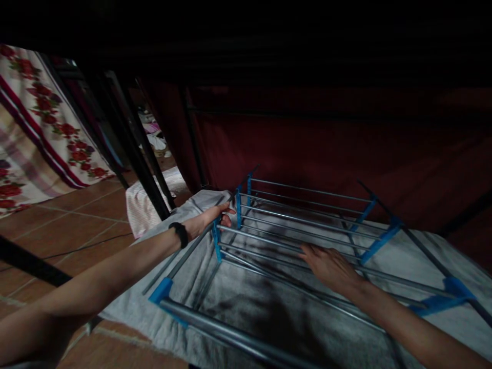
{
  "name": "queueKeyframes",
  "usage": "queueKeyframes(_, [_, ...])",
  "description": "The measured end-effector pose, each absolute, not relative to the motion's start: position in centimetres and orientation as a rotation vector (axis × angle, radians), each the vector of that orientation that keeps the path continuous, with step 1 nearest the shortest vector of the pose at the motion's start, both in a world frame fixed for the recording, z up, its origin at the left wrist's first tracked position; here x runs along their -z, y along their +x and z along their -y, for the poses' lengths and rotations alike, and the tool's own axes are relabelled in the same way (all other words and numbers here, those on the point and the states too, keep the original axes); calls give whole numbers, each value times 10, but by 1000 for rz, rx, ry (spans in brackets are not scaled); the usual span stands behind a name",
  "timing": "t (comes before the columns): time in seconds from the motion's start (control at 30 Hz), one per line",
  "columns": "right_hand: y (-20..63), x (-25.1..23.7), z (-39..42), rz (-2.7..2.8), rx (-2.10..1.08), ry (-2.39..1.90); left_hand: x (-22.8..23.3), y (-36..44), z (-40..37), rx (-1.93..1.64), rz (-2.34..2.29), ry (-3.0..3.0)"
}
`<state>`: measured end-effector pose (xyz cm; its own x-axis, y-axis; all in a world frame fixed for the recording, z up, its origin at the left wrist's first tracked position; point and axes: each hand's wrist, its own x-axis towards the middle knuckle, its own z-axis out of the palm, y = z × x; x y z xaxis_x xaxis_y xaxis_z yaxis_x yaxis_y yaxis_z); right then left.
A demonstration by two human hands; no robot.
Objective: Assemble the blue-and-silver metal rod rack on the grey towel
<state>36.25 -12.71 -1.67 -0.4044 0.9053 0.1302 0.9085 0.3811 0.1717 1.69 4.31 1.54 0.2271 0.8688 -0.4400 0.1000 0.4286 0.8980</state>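
Observation:
A shoe rack [292, 236] of thin grey metal tubes with blue plastic connectors lies over a pale grey blanket. My left hand [217, 215], with a black band on the wrist, closes on the rack's left side tube between two blue connectors [238, 209]. Near the rack's middle, my right hand [326, 264] has its fingers curled over one of the long crossbars [261, 237]. More blue connectors [457, 288] join the bars along the right side. A thicker tube [230, 328] runs across the front.
The grey blanket [261, 312] covers a low surface. A dark red cloth [307, 148] hangs behind, and a dark overhang crosses above. Black posts [134, 133] stand at left, near a floral cloth [49, 118]. A cable [92, 243] lies on the tiled floor [103, 210].

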Motion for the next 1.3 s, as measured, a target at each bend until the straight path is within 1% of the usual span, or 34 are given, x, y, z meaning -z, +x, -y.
queueKeyframes(0.37, [364, 11, 123, 2593, 287, -1718, -19, 17, -40, -631, -1196, 999])
queueKeyframes(0.6, [365, 14, 124, 2606, 338, -1655, -15, 14, -45, -607, -1171, 1021])
queueKeyframes(0.83, [365, 13, 126, 2628, 346, -1684, -19, 16, -38, -607, -1171, 1066])
queueKeyframes(1.3, [366, 14, 127, 2601, 293, -1644, -3, 12, -53, -656, -1109, 1022])
